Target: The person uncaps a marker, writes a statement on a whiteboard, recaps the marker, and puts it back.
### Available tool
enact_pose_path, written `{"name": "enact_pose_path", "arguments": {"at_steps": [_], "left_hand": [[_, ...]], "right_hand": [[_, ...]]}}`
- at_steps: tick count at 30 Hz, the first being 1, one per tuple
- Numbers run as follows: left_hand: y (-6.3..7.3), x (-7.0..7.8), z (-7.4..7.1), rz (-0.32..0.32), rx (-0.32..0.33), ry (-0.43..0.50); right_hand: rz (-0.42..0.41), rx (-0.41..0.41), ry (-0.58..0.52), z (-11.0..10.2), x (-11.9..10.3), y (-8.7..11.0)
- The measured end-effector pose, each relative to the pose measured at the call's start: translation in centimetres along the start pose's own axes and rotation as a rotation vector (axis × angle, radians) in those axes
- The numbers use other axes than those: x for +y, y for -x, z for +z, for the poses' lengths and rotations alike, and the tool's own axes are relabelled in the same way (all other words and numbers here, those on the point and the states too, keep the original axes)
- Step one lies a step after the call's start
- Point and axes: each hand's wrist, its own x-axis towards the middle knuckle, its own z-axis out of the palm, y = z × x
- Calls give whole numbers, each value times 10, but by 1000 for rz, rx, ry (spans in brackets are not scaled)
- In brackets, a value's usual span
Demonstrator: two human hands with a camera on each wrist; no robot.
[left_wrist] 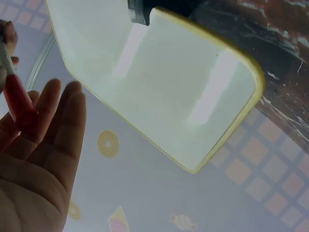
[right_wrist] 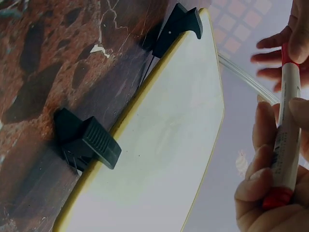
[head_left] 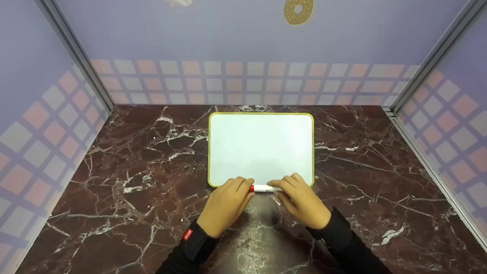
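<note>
White marker (head_left: 261,188), red-ended, print (right_wrist: 281,149) hard to read, is pinched by left hand (head_left: 225,205) and right hand (head_left: 303,200).

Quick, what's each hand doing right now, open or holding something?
Left hand: closed, pinching the red cap.
Right hand: closed, gripping the marker.

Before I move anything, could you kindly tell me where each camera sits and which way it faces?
Head: worn on the head, facing forward and down at the whiteboard and marker; left grip, right grip and dark sleeves show.
Left wrist: on the left wrist, facing past the left grip toward the whiteboard and wall; fingers of the right grip also show.
Right wrist: on the right wrist, facing the whiteboard's black clips and the marker; both grips show.
Both wrist views share the whiteboard, marker and wall.
</note>
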Motion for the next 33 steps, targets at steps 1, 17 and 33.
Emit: {"name": "enact_pose_path", "arguments": {"at_steps": [1,17,33], "left_hand": [[1,0,1,8,5,-14],[-1,-5,0,105,-34,-7],[-7,-12,-16,102,-100,118]], "right_hand": [[4,-3,8,0,-1,0],[-8,5,118,2,-6,-3],[-114,69,192,-1,-11,-10]]}}
